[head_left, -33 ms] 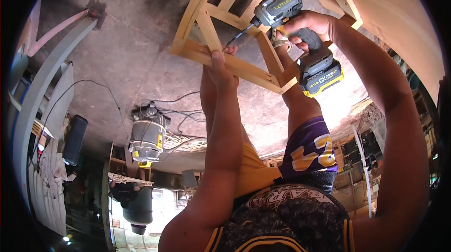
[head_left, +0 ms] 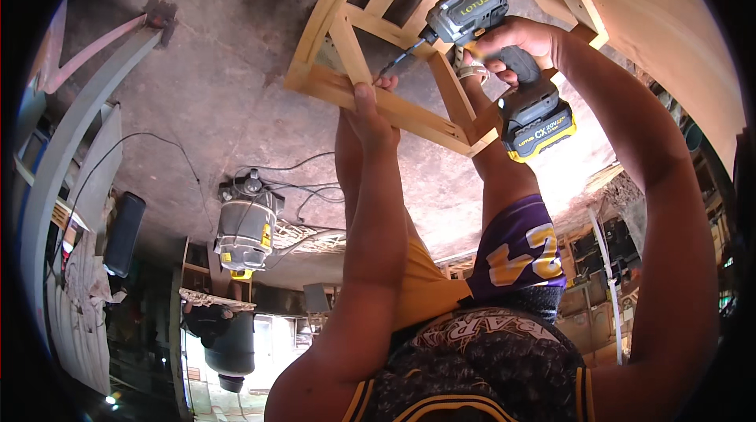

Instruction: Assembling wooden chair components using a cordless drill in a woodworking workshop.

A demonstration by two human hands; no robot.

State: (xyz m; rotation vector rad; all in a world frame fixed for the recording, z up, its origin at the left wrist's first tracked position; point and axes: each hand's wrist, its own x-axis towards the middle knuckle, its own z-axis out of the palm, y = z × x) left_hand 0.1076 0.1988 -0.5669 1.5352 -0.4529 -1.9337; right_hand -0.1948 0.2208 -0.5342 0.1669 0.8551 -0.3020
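Note:
My right hand point(head_left: 526, 42) is wrapped round the grip of a grey and black cordless drill point(head_left: 471, 11) with a yellow-edged battery below. From its chuck a long thin bit point(head_left: 405, 57) points left and down, its tip close to the fingertips of my left hand point(head_left: 372, 107). That hand grips the near rail of a pale wooden frame point(head_left: 421, 121), thumb on the near face and fingers round the far side, beside the joint with a slanting brace point(head_left: 351, 48). Whether the bit's tip touches wood or a screw, I cannot tell.
A large plywood panel point(head_left: 669, 36) rises at the right. On the concrete floor point(head_left: 189, 99) stands a grey and yellow canister machine point(head_left: 246, 221) with black cables beside it. A grey metal bar point(head_left: 79, 127) curves along the left. My legs are below the frame.

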